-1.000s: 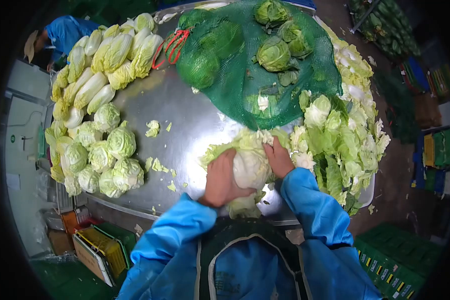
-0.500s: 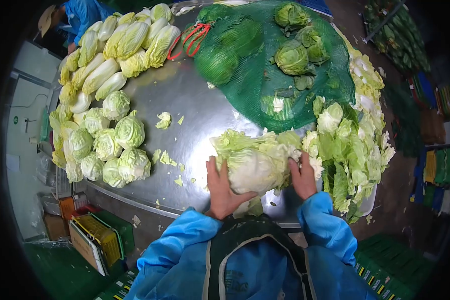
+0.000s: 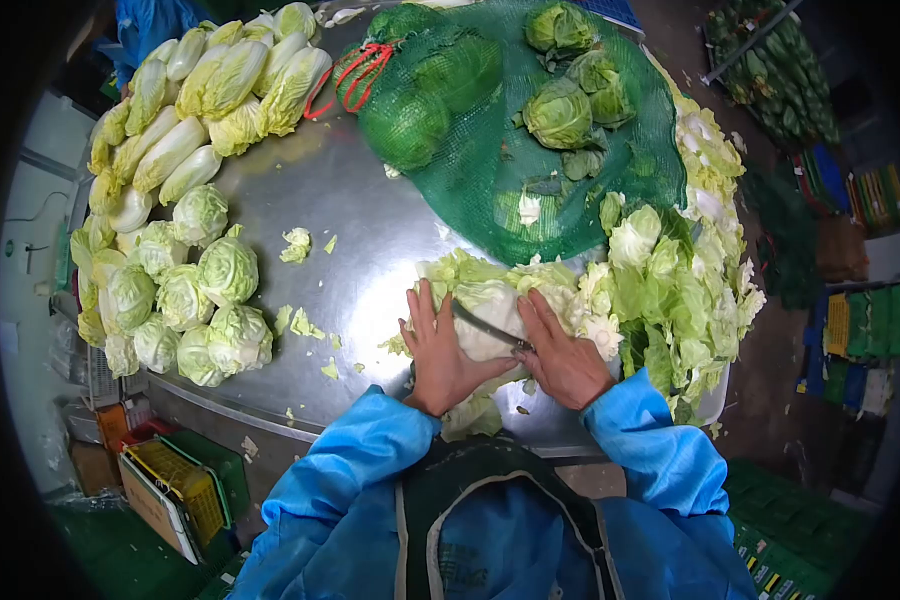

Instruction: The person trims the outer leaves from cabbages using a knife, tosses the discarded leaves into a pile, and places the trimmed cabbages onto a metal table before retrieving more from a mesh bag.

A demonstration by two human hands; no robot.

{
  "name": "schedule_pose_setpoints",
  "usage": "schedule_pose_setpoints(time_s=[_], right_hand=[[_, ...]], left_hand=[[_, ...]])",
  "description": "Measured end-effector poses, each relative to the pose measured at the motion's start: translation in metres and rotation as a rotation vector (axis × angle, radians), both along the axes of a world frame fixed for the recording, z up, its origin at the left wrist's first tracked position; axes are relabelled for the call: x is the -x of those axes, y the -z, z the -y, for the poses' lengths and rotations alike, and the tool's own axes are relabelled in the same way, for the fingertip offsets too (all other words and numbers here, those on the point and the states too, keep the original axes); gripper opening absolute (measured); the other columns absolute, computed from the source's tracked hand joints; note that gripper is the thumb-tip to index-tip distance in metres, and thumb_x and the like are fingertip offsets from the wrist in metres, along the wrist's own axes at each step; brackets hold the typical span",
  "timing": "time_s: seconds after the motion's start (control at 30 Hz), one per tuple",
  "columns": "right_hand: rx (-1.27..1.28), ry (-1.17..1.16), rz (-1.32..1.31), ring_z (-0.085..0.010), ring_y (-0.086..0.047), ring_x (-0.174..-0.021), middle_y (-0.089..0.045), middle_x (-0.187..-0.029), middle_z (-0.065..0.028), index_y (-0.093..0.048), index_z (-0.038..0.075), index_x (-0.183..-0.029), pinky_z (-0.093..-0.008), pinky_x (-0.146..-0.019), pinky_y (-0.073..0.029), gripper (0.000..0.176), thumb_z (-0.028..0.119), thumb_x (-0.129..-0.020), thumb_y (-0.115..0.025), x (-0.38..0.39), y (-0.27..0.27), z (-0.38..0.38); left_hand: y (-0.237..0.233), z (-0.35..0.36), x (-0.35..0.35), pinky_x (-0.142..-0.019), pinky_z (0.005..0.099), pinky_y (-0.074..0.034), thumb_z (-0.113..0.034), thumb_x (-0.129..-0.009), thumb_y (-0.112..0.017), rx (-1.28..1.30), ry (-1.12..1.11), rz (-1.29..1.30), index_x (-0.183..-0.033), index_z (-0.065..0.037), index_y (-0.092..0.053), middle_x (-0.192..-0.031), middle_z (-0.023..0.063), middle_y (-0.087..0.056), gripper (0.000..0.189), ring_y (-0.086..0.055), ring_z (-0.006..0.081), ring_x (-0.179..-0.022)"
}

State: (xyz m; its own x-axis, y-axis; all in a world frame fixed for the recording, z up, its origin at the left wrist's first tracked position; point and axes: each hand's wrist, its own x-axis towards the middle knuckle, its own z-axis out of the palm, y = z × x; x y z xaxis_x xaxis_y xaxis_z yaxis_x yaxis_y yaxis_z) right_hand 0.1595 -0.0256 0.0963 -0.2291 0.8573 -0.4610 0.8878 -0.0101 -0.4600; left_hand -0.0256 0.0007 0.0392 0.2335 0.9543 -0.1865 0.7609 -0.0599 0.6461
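Note:
A pale cabbage head (image 3: 490, 297) with loose outer leaves lies on the metal table in front of me. My left hand (image 3: 438, 358) grips its left and near side, fingers stretched along it and thumb spread toward the right. In my right hand (image 3: 570, 362) is a knife (image 3: 490, 328), its dark blade slanting up and left across the head. The fingers are closed around the handle, which is mostly hidden. A loose leaf (image 3: 472, 416) lies at the near table edge, below my hands.
Trimmed cabbages (image 3: 185, 297) and napa cabbages (image 3: 225, 85) are piled on the left of the metal table (image 3: 315, 190). A green mesh sack (image 3: 470, 205) with cabbages lies at the back. Stripped leaves (image 3: 685, 300) heap up on the right. Crates (image 3: 180, 480) stand lower left.
My right hand has moved left from the head's right side to its near side, and the knife now shows in it. My left hand stays at the head. The view has shifted slightly.

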Motion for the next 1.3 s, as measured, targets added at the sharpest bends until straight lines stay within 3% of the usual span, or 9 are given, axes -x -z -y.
schedule_pose_setpoints(time_s=[0.2, 0.47, 0.63, 0.7, 0.87, 0.97, 1.13, 1.23, 1.3], right_hand=[[-0.304, 0.256, -0.121, -0.0399, -0.063, -0.085, -0.055, -0.119, -0.0193, -0.046, 0.004, -0.129, -0.0467, -0.07, -0.052, 0.043, 0.03, -0.095, -0.05, -0.015, 0.042, -0.018], [-0.361, 0.648, -0.309, -0.0439, -0.061, -0.085, -0.064, -0.091, -0.0262, -0.054, 0.001, -0.111, -0.0448, -0.075, -0.048, 0.031, 0.027, -0.095, -0.052, -0.049, 0.111, -0.027], [-0.211, 0.71, -0.616, -0.0391, -0.062, -0.094, -0.063, -0.101, -0.026, -0.051, -0.001, -0.116, -0.0407, -0.081, -0.048, 0.038, 0.027, -0.092, -0.058, -0.03, 0.079, -0.006], [-0.346, 0.576, -0.568, -0.018, -0.058, -0.095, -0.061, -0.105, -0.0149, -0.043, -0.004, -0.127, -0.0308, -0.08, -0.048, 0.05, 0.022, -0.089, -0.064, -0.015, 0.073, 0.005], [-0.523, 0.56, -0.321, -0.0395, -0.058, -0.104, -0.04, -0.138, -0.0234, -0.035, 0.004, -0.14, -0.0402, -0.091, -0.047, 0.085, 0.038, -0.075, -0.076, -0.009, 0.022, 0.002], [-0.376, 0.297, -0.13, -0.0383, -0.061, -0.098, -0.041, -0.137, -0.02, -0.037, 0.011, -0.141, -0.04, -0.087, -0.049, 0.084, 0.045, -0.074, -0.075, -0.014, 0.018, -0.018], [-0.187, 0.31, -0.366, -0.037, -0.064, -0.091, -0.062, -0.108, -0.0231, -0.062, 0.006, -0.114, -0.0445, -0.073, -0.051, 0.059, 0.051, -0.076, -0.071, -0.025, 0.077, -0.044], [-0.301, 0.456, -0.106, -0.0376, -0.064, -0.072, -0.065, -0.075, -0.0209, -0.065, 0.003, -0.1, -0.0445, -0.067, -0.05, 0.053, 0.05, -0.078, -0.07, -0.029, 0.108, -0.064], [-0.169, 0.455, -0.103, -0.0355, -0.065, -0.075, -0.066, -0.081, -0.0203, -0.065, 0.003, -0.105, -0.0425, -0.07, -0.051, 0.053, 0.049, -0.078, -0.07, -0.035, 0.105, -0.071]], left_hand=[[-0.008, -0.014, -0.013, -0.107, 0.0656, -0.012, -0.049, -0.049, -0.087, -0.017, 0.092, 0.005, -0.133, 0.011, -0.036, -0.153, 0.0247, -0.006, 0.115, -0.001, 0.0425, -0.143], [-0.003, -0.019, -0.003, -0.106, 0.0681, -0.008, -0.053, -0.05, -0.084, -0.129, 0.268, 0.01, -0.134, 0.01, -0.036, -0.152, 0.0256, -0.009, 0.116, -0.003, 0.044, -0.142], [-0.003, -0.008, 0.017, -0.105, 0.0682, -0.008, -0.054, -0.051, -0.084, -0.134, 0.287, -0.051, -0.134, 0.01, -0.037, -0.153, 0.0247, -0.01, 0.114, -0.003, 0.0433, -0.142], [-0.004, 0.001, 0.005, -0.106, 0.066, -0.009, -0.049, -0.053, -0.086, -0.047, 0.099, 0.049, -0.135, 0.008, -0.035, -0.154, 0.0228, -0.009, 0.113, -0.003, 0.0434, -0.142], [0.003, -0.01, -0.011, -0.106, 0.066, -0.01, -0.049, -0.053, -0.084, -0.177, 0.128, 0.108, -0.131, 0.009, -0.04, -0.153, 0.0218, -0.015, 0.107, -0.008, 0.0417, -0.142], [-0.004, -0.02, -0.014, -0.107, 0.0654, -0.01, -0.048, -0.051, -0.083, -0.225, 0.3, 0.08, -0.128, 0.01, -0.044, -0.152, 0.0197, -0.02, 0.104, -0.012, 0.0393, -0.142], [0.003, -0.028, -0.009, -0.107, 0.0661, -0.008, -0.05, -0.051, -0.081, -0.253, 0.372, 0.025, -0.128, 0.011, -0.043, -0.153, 0.0185, -0.019, 0.105, -0.013, 0.0376, -0.143], [0.0, -0.022, -0.004, -0.106, 0.0676, -0.009, -0.05, -0.052, -0.081, -0.256, 0.403, 0.007, -0.132, 0.01, -0.04, -0.153, 0.0184, -0.018, 0.108, -0.013, 0.0368, -0.143], [-0.002, -0.017, -0.001, -0.107, 0.0672, -0.008, -0.05, -0.052, -0.081, -0.233, 0.383, -0.007, -0.136, 0.007, -0.037, -0.153, 0.0179, -0.017, 0.11, -0.013, 0.0367, -0.143]])
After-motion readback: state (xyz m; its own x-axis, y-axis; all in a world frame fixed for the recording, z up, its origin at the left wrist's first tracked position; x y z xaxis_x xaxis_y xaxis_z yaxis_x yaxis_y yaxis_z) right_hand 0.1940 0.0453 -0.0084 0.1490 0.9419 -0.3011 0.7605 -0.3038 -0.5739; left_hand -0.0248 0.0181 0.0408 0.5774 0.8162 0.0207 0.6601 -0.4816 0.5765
